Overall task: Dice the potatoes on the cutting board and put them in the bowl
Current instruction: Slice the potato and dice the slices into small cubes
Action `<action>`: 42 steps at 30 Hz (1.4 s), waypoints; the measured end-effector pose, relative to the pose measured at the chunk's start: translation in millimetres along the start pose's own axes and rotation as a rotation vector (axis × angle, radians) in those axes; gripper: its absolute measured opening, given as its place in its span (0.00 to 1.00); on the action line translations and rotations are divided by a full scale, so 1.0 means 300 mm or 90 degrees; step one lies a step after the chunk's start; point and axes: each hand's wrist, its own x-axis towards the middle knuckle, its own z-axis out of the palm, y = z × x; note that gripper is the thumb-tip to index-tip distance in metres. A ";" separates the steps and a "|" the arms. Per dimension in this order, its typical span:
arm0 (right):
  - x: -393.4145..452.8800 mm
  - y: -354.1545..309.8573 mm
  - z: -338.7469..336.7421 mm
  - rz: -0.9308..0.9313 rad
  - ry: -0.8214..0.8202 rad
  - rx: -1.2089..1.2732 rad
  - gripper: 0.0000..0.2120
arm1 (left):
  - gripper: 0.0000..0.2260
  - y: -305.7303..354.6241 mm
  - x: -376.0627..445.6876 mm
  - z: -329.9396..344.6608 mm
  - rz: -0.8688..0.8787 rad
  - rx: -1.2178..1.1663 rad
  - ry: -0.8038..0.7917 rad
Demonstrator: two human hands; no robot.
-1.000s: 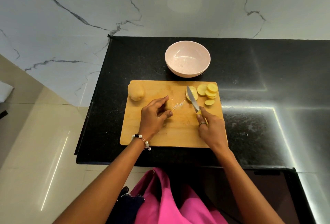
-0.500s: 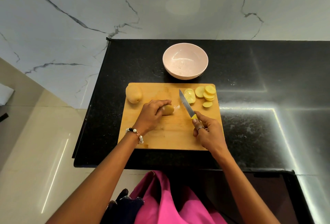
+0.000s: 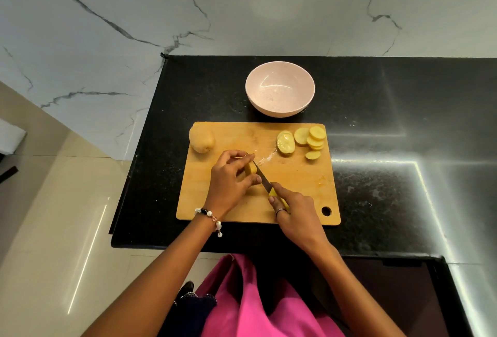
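Note:
A wooden cutting board (image 3: pixel 295 188) lies on the black counter. My left hand (image 3: pixel 230 180) grips a potato piece (image 3: pixel 250 168) at the board's middle. My right hand (image 3: pixel 293 213) holds a yellow-handled knife (image 3: pixel 262 178), its blade set against the cut face of that piece. A whole potato (image 3: pixel 201 139) sits at the board's far left corner. A potato half (image 3: pixel 285 143) and several round slices (image 3: pixel 312 139) lie at the far right. An empty pale pink bowl (image 3: pixel 279 89) stands just behind the board.
The black counter (image 3: pixel 390 148) extends to the right of the board, with bright light streaks across it. Its left edge drops to a beige floor (image 3: pixel 53 215). A marble wall (image 3: pixel 188 8) rises behind the bowl.
My right hand brought the knife left from the slices to the potato piece. My left hand kept its hold and steadied that piece under the blade.

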 end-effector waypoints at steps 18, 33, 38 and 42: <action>-0.016 -0.138 -0.002 -0.027 0.037 -0.090 0.22 | 0.24 -0.054 0.039 0.008 -0.010 -0.099 0.072; 0.003 -0.178 -0.011 0.028 -0.014 -0.171 0.25 | 0.21 -0.063 0.053 -0.005 0.039 -0.073 0.044; 0.000 -0.196 0.000 0.020 -0.015 -0.267 0.29 | 0.21 -0.062 0.051 -0.007 0.029 -0.096 0.044; -0.009 -0.232 0.014 0.010 -0.003 -0.338 0.28 | 0.21 -0.063 0.048 -0.007 0.026 -0.102 0.044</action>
